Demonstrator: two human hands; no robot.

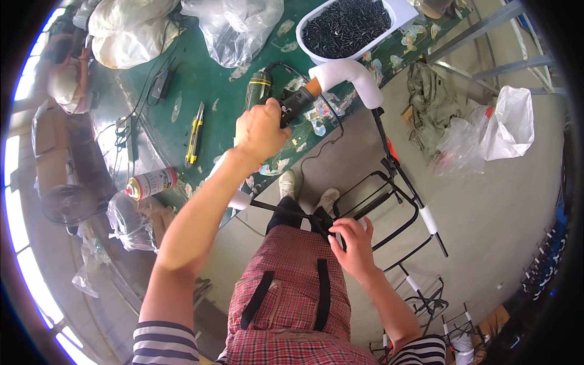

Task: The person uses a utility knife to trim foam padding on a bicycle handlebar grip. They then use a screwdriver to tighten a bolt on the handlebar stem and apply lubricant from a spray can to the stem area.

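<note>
My left hand [261,131] is wrapped round a black grip [295,107] with an orange-brown end, above the green table's edge. That end meets the bent white foam sleeve [350,74] of a black tube frame [415,198]; I cannot make out whether the grip belongs to the frame. Just beyond the hand lies a dark cylindrical tool [259,88] with a yellow-green band and a cord. My right hand [354,246], fingers curled, is at a black joint [322,222] of the frame before my apron; what its fingertips hold is hidden. Another white foam sleeve [239,200] sits left of that joint.
On the green table [210,76] are a yellow utility knife [194,135], a spray can [152,184], plastic bags [234,27] and a white tub [299,44] of small black parts. More bags [508,125] and metal rails [480,36] stand right. Black frames [429,301] lie lower right.
</note>
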